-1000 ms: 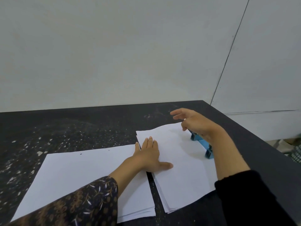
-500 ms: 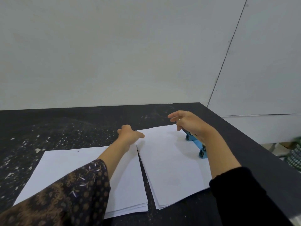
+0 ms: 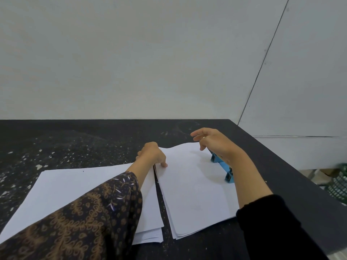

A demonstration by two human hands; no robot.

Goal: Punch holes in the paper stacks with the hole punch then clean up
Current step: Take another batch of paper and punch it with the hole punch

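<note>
Two white paper stacks lie side by side on the black table (image 3: 93, 139). The right stack (image 3: 193, 190) has its right edge in a blue hole punch (image 3: 223, 166), which my right wrist mostly hides. My right hand (image 3: 212, 141) rests over the punch, heel down, fingers spread and lifted, holding nothing. My left hand (image 3: 153, 153) sits curled at the far left corner of the right stack, thumb on the top sheet; the grip itself is hidden. The stack's far edge bulges upward. The left stack (image 3: 75, 184) lies flat under my left forearm.
Small white paper flecks (image 3: 39, 167) are scattered over the left part of the table. The table's right edge runs diagonally close to the punch. A green mesh basket (image 3: 338, 186) stands on the floor beyond that edge. A pale wall rises behind the table.
My left hand lifted from flat on the right stack, went to its far left corner and curled there. The stack's far edge has risen a little. My right hand stays over the punch.
</note>
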